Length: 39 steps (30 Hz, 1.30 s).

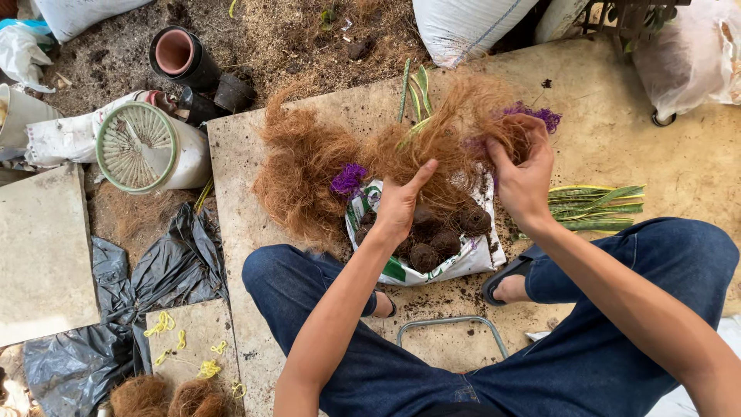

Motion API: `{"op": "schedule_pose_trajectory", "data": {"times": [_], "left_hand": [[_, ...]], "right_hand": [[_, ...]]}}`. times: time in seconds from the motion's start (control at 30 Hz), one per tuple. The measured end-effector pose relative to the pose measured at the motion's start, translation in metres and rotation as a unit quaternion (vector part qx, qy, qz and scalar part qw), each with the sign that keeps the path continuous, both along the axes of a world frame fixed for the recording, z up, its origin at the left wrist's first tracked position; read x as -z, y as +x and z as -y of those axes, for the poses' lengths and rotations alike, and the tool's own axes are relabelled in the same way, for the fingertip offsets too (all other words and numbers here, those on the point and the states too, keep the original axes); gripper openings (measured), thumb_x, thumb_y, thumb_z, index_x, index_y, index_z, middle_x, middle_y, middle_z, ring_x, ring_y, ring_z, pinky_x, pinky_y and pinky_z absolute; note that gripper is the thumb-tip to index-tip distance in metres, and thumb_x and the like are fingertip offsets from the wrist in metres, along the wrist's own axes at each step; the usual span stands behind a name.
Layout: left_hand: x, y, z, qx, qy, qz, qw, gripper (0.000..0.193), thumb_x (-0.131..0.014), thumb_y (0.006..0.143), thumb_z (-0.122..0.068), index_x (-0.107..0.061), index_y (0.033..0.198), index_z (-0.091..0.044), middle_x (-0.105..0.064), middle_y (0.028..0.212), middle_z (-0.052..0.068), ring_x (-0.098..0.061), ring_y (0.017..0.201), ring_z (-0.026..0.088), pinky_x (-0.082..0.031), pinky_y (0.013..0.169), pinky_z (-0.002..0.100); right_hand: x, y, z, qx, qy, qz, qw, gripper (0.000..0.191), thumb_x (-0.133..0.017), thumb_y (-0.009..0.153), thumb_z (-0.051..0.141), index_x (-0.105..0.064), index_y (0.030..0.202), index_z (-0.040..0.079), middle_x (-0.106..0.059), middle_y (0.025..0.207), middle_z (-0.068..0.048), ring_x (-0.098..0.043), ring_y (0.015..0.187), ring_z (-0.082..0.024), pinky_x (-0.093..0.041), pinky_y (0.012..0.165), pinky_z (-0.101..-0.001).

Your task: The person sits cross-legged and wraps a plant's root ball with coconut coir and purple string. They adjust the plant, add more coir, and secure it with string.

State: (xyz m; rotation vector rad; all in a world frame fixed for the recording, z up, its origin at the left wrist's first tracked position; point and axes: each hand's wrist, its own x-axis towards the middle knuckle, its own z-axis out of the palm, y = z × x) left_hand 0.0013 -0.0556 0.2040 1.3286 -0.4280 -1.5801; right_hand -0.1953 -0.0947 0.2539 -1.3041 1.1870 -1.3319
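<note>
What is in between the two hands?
Between the left hand and right hand, the head view shows a clump of brown coconut fibre that both hands grip.

Pale concrete slab [679,154] on bare ground, strewn with brown coconut fibre [309,166], open soil bag [463,262], striped green leaves [598,208].
</note>
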Motion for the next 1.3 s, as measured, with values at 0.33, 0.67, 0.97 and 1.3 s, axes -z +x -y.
{"op": "schedule_pose_trajectory", "data": {"times": [0.33,0.67,0.97,1.3], "left_hand": [[-0.016,0.0,0.003,-0.042,-0.062,0.019,0.997,0.095,-0.09,0.07,-0.035,-0.041,0.142,0.001,-0.058,0.139,0.016,-0.058,0.129,0.028,-0.048,0.111,0.044],[-0.005,-0.004,-0.003,0.061,-0.066,0.055,0.994,0.101,-0.09,0.072,-0.048,-0.058,0.139,0.02,-0.068,0.135,0.031,-0.068,0.123,0.035,-0.055,0.106,0.042],[0.019,-0.012,-0.009,0.028,-0.023,0.195,0.98,0.109,-0.086,0.097,-0.049,-0.02,0.157,0.015,-0.039,0.153,0.03,-0.043,0.141,0.031,-0.033,0.116,0.046],[-0.008,-0.026,-0.014,0.055,-0.113,0.05,0.991,0.043,-0.08,0.091,-0.025,-0.068,0.123,0.001,-0.076,0.116,0.014,-0.071,0.106,0.021,-0.057,0.098,0.037]], "right_hand": [[-0.018,-0.01,0.001,-0.137,0.016,-0.023,0.99,0.072,-0.065,0.101,0.03,-0.033,0.162,0.008,-0.042,0.163,-0.019,-0.047,0.149,-0.029,-0.046,0.119,-0.0437],[-0.011,0.004,-0.004,-0.209,0.099,-0.193,0.954,0.054,-0.067,0.1,0.026,-0.052,0.145,0.001,-0.067,0.135,-0.018,-0.065,0.118,-0.023,-0.052,0.103,-0.0364],[0.007,0.001,0.003,-0.128,0.142,-0.077,0.979,0.029,-0.054,0.108,0.013,-0.066,0.132,0.001,-0.074,0.119,-0.01,-0.066,0.105,-0.018,-0.054,0.097,-0.0323],[0.029,0.007,-0.011,-0.066,0.194,-0.061,0.977,0.037,-0.055,0.114,0.024,-0.072,0.12,-0.008,-0.072,0.11,-0.02,-0.061,0.101,-0.028,-0.051,0.094,-0.0375]]}}
